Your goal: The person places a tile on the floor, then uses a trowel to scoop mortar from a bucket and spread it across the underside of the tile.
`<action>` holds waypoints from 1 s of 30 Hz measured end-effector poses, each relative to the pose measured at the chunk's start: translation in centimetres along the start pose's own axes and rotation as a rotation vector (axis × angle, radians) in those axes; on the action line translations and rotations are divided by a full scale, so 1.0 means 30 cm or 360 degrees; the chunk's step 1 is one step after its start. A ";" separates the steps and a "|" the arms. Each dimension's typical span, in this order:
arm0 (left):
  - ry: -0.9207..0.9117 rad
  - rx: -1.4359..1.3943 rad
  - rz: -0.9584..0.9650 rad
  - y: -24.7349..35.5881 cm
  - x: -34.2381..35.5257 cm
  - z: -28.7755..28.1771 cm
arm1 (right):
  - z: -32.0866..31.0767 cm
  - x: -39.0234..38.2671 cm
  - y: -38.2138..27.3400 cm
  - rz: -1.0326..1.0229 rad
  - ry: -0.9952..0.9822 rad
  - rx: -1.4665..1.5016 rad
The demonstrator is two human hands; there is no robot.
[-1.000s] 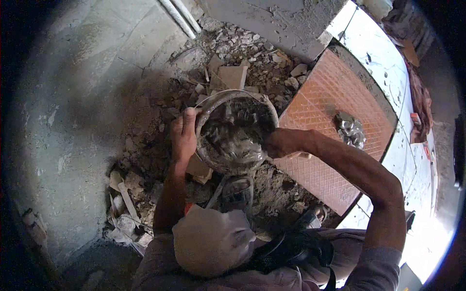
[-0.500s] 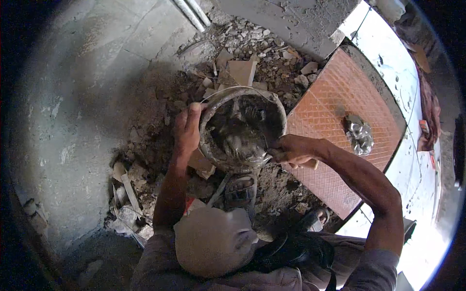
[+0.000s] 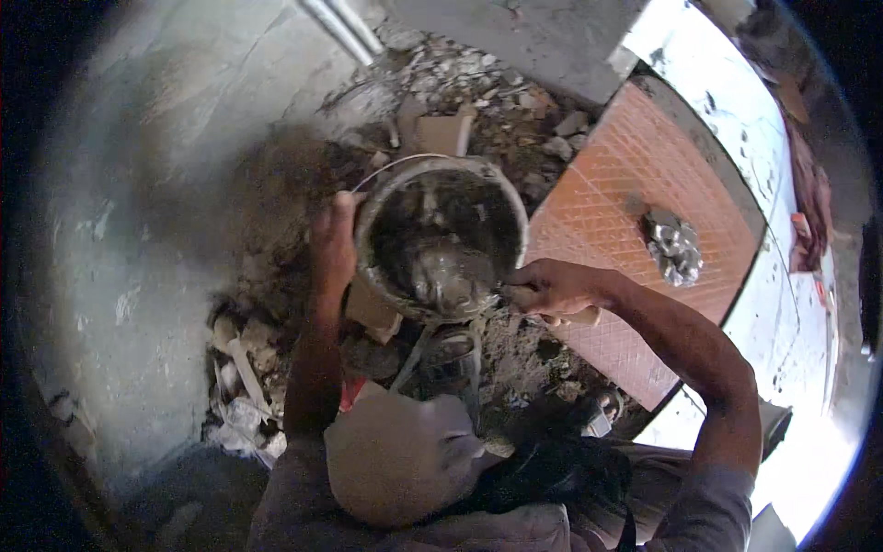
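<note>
A round bucket (image 3: 366,256) with a mortar-smeared rim and a thin wire handle is in front of me, tilted toward me. Wet grey mortar (image 3: 441,262) lies inside it. My left hand (image 3: 332,244) is closed on the bucket's left rim, thumb up where the wire handle meets it; its other fingers are mostly hidden. At the near right rim, my right hand (image 3: 557,289) grips a trowel by its wooden handle (image 3: 586,316). The trowel's blade reaches into the bucket and cannot be told apart from the mortar.
To the right lies an orange tile (image 3: 607,198), ridged side up, with a lump of mortar (image 3: 673,247) on it. Pale tiled flooring (image 3: 773,313) runs beyond. Rubble (image 3: 460,69) and a broken tile piece (image 3: 443,134) lie behind the bucket. A grey wall (image 3: 138,276) stands left.
The bucket and both hands appear a little farther left and up, though the surroundings have shifted similarly in view. Both hands keep their grips.
</note>
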State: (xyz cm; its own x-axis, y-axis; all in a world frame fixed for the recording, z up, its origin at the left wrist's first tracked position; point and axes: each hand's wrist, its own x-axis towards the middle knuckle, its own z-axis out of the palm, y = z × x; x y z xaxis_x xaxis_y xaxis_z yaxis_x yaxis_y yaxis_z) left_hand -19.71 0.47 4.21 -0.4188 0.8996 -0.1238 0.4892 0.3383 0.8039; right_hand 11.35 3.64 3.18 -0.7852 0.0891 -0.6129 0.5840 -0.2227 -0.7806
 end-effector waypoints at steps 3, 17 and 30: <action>-0.0182 0.0072 0.0034 -0.233 0.061 -0.053 | 0.014 -0.075 0.005 0.0011 0.0048 0.0139; 0.0024 -0.0643 -0.0264 -0.032 0.011 -0.020 | 0.179 -0.693 0.423 0.0017 0.1734 -0.0940; -0.0076 -0.0681 -0.0255 -0.106 0.041 -0.029 | 0.362 -0.730 0.611 0.0288 0.2446 -0.0861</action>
State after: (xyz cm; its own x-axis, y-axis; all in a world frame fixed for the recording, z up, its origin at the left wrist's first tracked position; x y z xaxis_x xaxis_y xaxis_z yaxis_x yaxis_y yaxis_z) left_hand -22.45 0.26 2.01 -0.4225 0.8605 -0.2846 0.0570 0.3386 0.9392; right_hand 37.01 -12.93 3.62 0.0343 0.9991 0.0231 0.8995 -0.0207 -0.4365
